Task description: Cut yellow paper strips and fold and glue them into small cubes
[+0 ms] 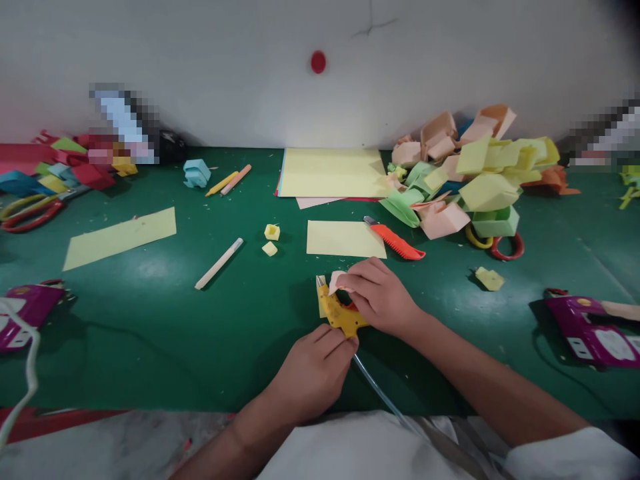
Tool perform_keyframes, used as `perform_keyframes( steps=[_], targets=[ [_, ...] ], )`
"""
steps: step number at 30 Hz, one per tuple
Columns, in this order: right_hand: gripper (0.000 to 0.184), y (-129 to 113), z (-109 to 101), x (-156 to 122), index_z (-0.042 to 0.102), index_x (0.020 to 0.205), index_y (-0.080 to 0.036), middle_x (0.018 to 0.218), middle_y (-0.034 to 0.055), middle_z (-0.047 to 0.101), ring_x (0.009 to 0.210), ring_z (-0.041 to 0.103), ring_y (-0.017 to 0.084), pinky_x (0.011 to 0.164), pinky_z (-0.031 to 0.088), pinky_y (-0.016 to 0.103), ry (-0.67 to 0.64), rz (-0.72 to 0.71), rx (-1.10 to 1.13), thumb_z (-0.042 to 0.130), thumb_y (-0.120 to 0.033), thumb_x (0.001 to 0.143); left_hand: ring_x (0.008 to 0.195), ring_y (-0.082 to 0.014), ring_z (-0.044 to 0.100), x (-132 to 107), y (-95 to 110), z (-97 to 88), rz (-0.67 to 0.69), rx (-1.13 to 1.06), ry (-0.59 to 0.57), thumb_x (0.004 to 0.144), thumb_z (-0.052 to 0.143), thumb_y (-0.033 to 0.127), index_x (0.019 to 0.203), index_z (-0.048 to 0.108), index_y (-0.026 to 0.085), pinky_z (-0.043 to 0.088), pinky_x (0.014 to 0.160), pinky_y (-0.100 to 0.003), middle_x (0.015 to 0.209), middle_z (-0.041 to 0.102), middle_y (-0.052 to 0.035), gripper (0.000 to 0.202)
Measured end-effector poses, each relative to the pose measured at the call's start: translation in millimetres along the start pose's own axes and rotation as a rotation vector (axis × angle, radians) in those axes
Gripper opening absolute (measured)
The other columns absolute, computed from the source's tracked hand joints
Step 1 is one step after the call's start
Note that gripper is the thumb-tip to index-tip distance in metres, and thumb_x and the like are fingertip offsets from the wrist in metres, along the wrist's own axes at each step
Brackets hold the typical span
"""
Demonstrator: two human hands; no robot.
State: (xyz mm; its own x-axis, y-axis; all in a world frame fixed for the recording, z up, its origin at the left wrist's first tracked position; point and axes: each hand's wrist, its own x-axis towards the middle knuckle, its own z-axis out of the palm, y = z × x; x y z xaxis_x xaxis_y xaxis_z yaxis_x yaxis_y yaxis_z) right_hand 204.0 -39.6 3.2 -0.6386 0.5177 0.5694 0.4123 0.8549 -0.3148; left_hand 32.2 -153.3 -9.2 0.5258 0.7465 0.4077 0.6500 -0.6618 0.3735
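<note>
A yellow glue gun (346, 321) with a metal nozzle lies low over the front middle of the table, its tip pointing up and left. My left hand (316, 367) is closed around its rear end, where a pale bluish cord (375, 387) runs down toward my lap. Over the gun's other side, my right hand (383, 297) pinches a small pale pink paper piece (338, 283) beside the nozzle. Whether the right palm also touches the gun cannot be told. A narrow yellow paper strip (321, 308) lies partly beneath the nozzle.
Ahead are a yellow paper rectangle (340, 239), an orange cutter knife (400, 243) and two tiny yellow paper pieces (272, 232). A white pen (219, 264) lies left. Folded paper shapes (493, 190) pile at back right, near scissors (507, 247). Purple devices (593, 330) stand at both sides.
</note>
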Motion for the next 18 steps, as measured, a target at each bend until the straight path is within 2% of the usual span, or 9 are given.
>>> perform_keyframes(
  steps=[7,18],
  targets=[
    [0.022,2.3,3.6,2.1,0.068,0.095,-0.018,0.088,0.0056,0.068,0.083,0.054,0.019,0.081,0.047,0.036,-0.094,-0.131,-0.054,0.048,-0.008,0.093,0.070,-0.0158,0.054,2.5,1.0,-0.7,-0.011,0.005,0.013,0.098,0.044,0.010,0.093,0.067,0.012,0.052,0.065,-0.030,0.078,0.063,-0.0055,0.024],
    [0.020,6.6,4.1,-4.7,0.064,0.104,-0.016,0.101,0.0056,0.070,0.091,0.054,0.020,0.087,0.044,0.040,-0.320,-0.133,-0.052,0.048,-0.007,0.096,0.071,-0.0158,0.056,3.3,0.9,-0.1,-0.013,0.001,0.032,0.098,0.045,0.010,0.093,0.067,0.011,0.053,0.065,-0.030,0.079,0.064,-0.0056,0.023]
  ],
)
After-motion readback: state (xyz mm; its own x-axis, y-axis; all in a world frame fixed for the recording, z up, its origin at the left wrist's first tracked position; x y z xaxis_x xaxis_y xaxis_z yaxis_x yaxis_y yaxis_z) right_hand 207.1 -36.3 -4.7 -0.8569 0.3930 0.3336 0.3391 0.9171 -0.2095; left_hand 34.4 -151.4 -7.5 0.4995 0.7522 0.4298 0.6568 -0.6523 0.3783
